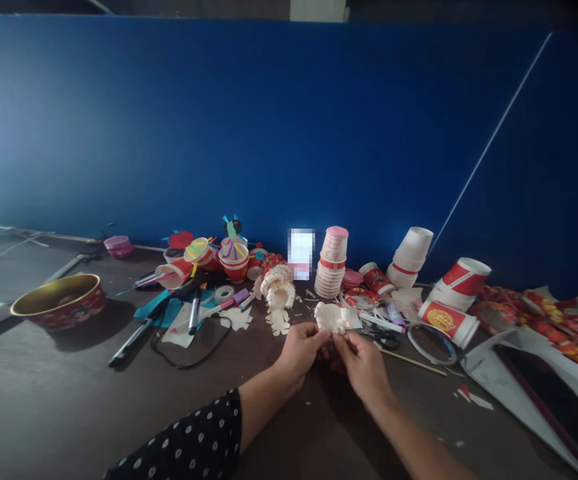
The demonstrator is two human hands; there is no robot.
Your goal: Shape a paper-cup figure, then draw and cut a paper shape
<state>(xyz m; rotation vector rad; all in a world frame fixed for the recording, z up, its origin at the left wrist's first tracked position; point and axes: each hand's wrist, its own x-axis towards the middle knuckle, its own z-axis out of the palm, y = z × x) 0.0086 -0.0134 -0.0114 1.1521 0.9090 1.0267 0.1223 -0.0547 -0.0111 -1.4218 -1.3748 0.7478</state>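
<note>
Between my two hands, low over the table's middle, is a cream-coloured cut paper cup piece (331, 316) with a scalloped edge. My left hand (299, 350) pinches its lower left edge between thumb and fingers. At the lower right edge, my right hand (361, 363) grips the same piece with thumb and fingertips. Some fingertips are hidden under the paper. Just beyond my left hand lies a chain of similar curled, scalloped cup pieces (279, 293). A tall stack of paper cups (329, 267) stands upside down behind the held piece. Black-handled scissors (386, 340) lie beside my right hand.
Left are a gold-rimmed bowl (61, 307), a black marker (195, 312) and a utility knife (131, 343). Decorated cups (233, 257) stand further back. On the right lie a tape roll (431, 343), red-and-white cups (451, 320) and a phone (553, 400). A blue partition (269, 133) closes off the back.
</note>
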